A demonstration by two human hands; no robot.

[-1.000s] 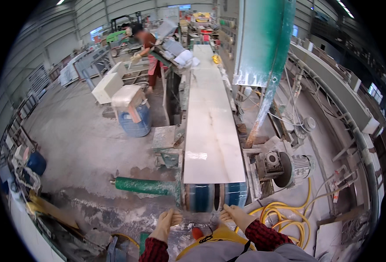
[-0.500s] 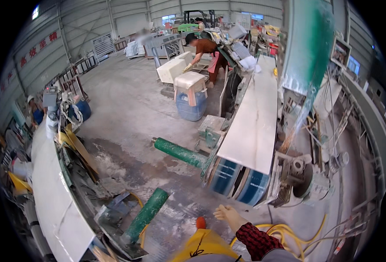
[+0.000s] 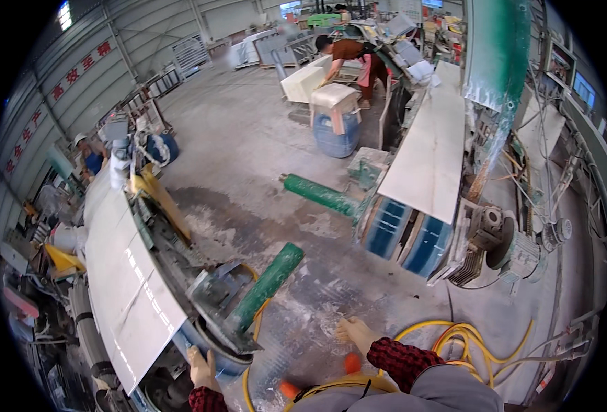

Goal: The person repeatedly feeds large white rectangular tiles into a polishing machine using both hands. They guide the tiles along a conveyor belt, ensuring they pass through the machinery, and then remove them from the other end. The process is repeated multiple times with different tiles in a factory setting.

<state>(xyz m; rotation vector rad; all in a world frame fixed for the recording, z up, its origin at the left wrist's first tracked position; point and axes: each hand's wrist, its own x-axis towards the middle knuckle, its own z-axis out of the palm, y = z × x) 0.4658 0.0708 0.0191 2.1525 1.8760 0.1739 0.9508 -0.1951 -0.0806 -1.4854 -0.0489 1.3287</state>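
My left hand [image 3: 202, 369] is beside the near end of a white stone slab [image 3: 126, 281], which lies on the left conveyor. Its fingers and thumb are apart, and nothing shows between them; whether it touches the conveyor end is unclear. Just beyond that hand curves the conveyor's blue belt [image 3: 214, 351]. My right hand [image 3: 356, 334] hangs over the floor with fingers loosely apart and holds nothing. Farther off on the right, a second pale slab [image 3: 428, 147] rests on another conveyor with blue belt bands [image 3: 424, 244] at its end.
Green rollers [image 3: 268, 285] [image 3: 321, 196] stick out into the aisle from both conveyors. A yellow hose [image 3: 465, 336] lies coiled on the floor at right, near a motor [image 3: 516, 254]. Beyond a blue barrel [image 3: 336, 134], a person [image 3: 348, 62] bends over pale blocks [image 3: 303, 84].
My left hand has come into view beside the left slab. The view has swung left and down, so both conveyors appear farther right and higher. My right hand still holds nothing.
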